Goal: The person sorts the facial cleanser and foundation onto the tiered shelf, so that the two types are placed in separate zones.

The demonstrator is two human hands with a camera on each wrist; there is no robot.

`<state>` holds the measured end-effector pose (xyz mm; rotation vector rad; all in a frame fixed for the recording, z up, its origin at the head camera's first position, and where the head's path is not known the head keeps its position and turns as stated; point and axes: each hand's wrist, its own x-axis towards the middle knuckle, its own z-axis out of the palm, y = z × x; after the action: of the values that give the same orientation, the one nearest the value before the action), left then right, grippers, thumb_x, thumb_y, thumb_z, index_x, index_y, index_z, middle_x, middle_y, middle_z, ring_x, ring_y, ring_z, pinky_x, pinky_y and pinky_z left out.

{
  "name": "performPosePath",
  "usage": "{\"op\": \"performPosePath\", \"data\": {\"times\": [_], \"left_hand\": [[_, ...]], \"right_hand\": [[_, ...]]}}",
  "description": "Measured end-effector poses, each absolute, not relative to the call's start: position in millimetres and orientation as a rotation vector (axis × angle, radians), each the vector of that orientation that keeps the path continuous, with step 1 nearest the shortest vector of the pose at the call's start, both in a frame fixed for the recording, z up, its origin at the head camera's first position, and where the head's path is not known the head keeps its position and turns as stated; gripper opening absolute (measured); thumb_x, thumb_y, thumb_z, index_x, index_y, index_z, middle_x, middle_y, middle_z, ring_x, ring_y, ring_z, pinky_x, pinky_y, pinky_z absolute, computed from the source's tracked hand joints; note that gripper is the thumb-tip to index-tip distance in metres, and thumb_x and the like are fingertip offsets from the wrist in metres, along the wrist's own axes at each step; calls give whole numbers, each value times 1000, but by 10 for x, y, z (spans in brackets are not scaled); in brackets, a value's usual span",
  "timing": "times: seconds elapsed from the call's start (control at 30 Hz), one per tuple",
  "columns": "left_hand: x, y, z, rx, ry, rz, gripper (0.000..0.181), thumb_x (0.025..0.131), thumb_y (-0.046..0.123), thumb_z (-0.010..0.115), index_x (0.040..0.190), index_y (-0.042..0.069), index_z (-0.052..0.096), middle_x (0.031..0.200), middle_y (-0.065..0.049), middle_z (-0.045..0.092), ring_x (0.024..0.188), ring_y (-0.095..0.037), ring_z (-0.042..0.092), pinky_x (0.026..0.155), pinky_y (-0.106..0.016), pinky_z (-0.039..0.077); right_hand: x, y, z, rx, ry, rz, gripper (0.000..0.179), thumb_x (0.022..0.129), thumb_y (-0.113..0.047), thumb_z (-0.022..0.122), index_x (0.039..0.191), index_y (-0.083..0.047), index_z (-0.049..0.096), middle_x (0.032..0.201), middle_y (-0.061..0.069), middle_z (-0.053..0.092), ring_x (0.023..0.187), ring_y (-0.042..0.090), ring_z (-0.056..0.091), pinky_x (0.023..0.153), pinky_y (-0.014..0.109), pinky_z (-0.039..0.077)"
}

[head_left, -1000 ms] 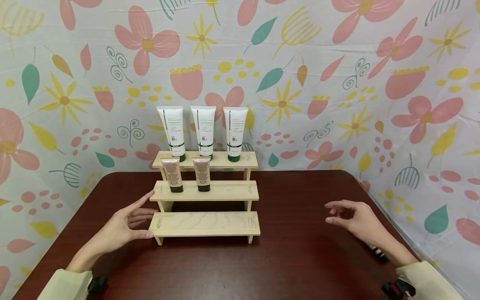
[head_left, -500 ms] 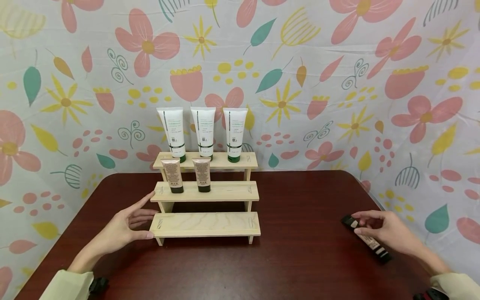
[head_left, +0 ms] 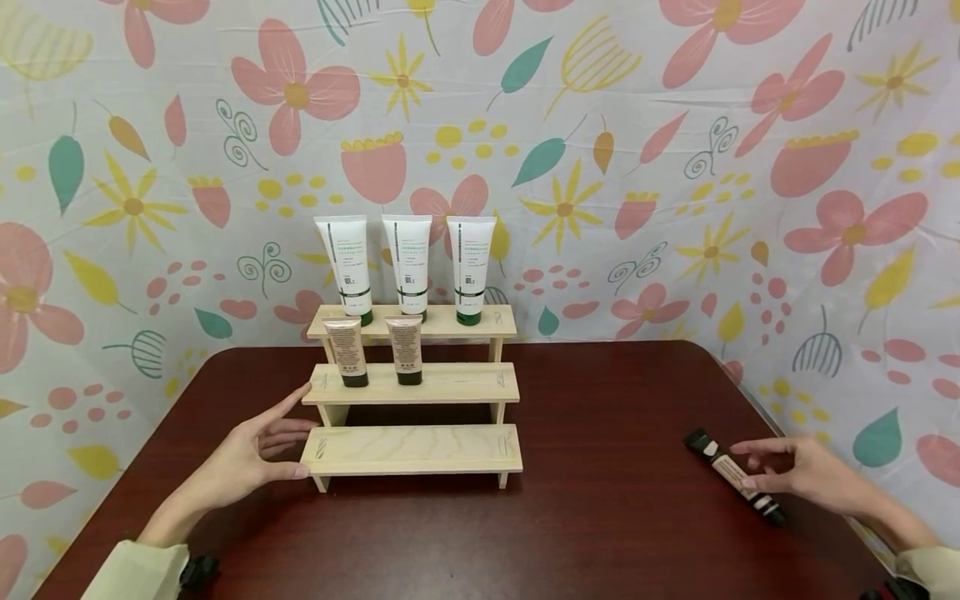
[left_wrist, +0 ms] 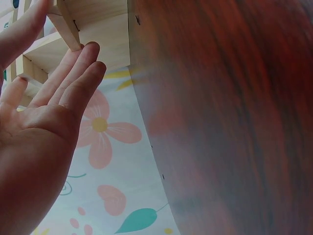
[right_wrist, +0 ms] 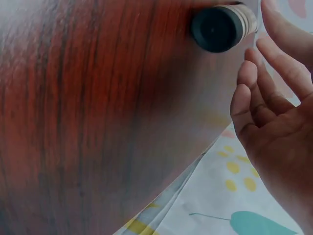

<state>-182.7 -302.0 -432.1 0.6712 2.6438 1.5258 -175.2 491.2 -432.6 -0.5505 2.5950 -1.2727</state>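
Observation:
My left hand touches the left end of a three-step wooden rack, its index fingertip at the middle step and thumb at the lowest. In the left wrist view the fingers of the left hand extend along the rack's side. Over at the right, a slim black and beige tube lies slantwise on the table. My right hand hovers at its right side, fingers loosely bent and thumb apart. The right wrist view has the tube's round black cap just beyond the fingertips of the right hand.
Three white tubes with green caps, one at the right, stand on the top step. Two small pinkish tubes, one nearer the left, stand on the middle step. A flowered cloth hangs behind the dark red table.
My right hand has moved right and nearer to the body, reached the slim tube, then drawn slightly off it to the right. More of the tube shows. My left hand stays put.

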Motion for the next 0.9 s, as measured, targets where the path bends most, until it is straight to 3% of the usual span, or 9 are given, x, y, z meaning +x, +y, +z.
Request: {"op": "performPosePath", "data": {"times": [0.4,0.6,0.9], "left_hand": [[-1815,-3014,-4313,669,2633,1534,110,81,11,93,169,22,28,133,-21,66,121,-17,66,98,-25,54],[-1816,-3017,-4317,666,2639,1530,110,81,11,93,169,23,28,134,-22,65,122,-17,66,98,-24,53],[-1822,-3019,-4320,678,2648,1519,109,82,12,92,169,22,28,134,-21,66,122,-24,66,98,-26,54]], "right_hand": [[-1838,4946,-4360,-517,2457,-1267,44,101,4,66,131,32,48,101,12,66,88,18,76,73,35,64],[-1857,4923,-4362,-561,2487,-1217,40,100,4,67,126,31,53,98,7,69,85,13,74,70,30,62],[-1915,4876,-4363,-662,2473,-1224,35,99,7,67,124,29,57,96,10,73,83,17,75,69,29,62]]}}
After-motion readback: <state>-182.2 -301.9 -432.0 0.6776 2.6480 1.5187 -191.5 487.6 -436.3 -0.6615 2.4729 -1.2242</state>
